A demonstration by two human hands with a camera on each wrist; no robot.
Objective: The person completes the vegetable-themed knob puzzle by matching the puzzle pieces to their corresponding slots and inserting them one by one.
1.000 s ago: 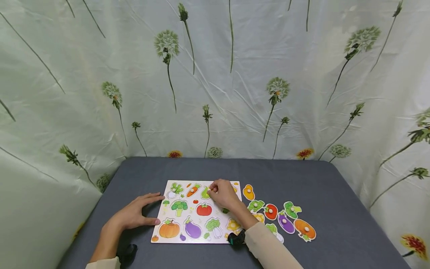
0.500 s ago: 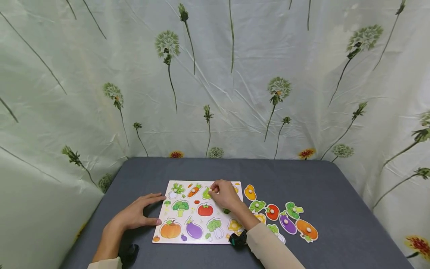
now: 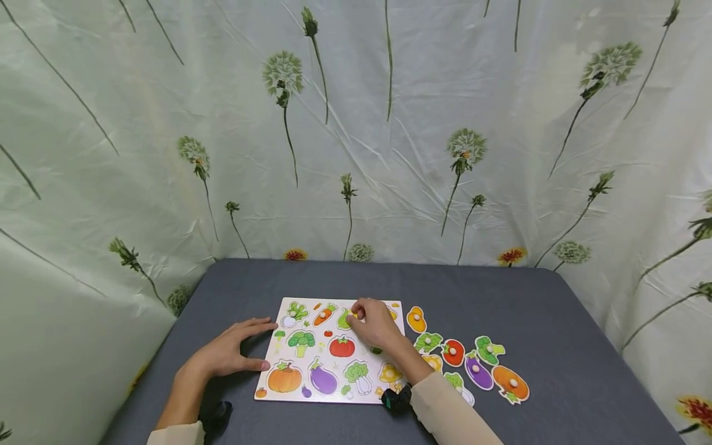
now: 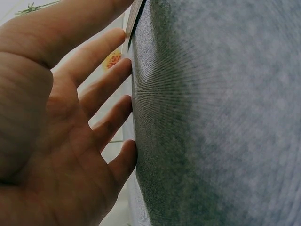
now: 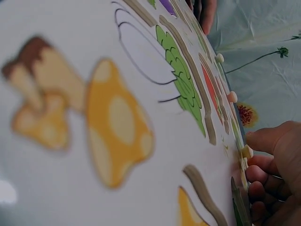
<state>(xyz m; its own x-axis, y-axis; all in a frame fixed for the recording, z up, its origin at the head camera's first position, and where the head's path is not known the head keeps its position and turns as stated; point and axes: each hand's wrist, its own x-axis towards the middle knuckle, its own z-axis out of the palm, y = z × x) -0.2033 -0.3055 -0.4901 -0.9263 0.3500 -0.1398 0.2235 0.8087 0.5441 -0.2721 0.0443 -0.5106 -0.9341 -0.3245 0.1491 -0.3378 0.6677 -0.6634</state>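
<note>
A white vegetable puzzle board [image 3: 278, 398] lies on the table. The left hand [image 3: 227, 353] rests with spread, fairly straight fingers at its left edge; in the left wrist view the palm and fingers [image 4: 106, 84] show. At the board's back row, the right hand [image 3: 377, 324] pinches the knob of a green vegetable puzzle piece [image 3: 342, 320]. In the right wrist view a small wooden knob [image 5: 247, 151] sits between thumb and finger. The right hand hides part of this piece and the board behind. A carrot piece [image 3: 324, 316] and a radish piece [image 3: 292, 316] sit in the back row.
Right of the board lie several loose knobbed pieces, among them a tomato [image 3: 453, 352], an eggplant [image 3: 478, 371], a pumpkin [image 3: 510, 384], a broccoli [image 3: 489, 350] and a yellow piece [image 3: 416, 319]. The grey table [image 3: 562, 364] ends before a flowered curtain [image 3: 411, 185].
Both hands keep nearly the same place on the board, the right fingers staying at the green piece. The whole head view has drifted slightly, so everything appears a little farther right.
</note>
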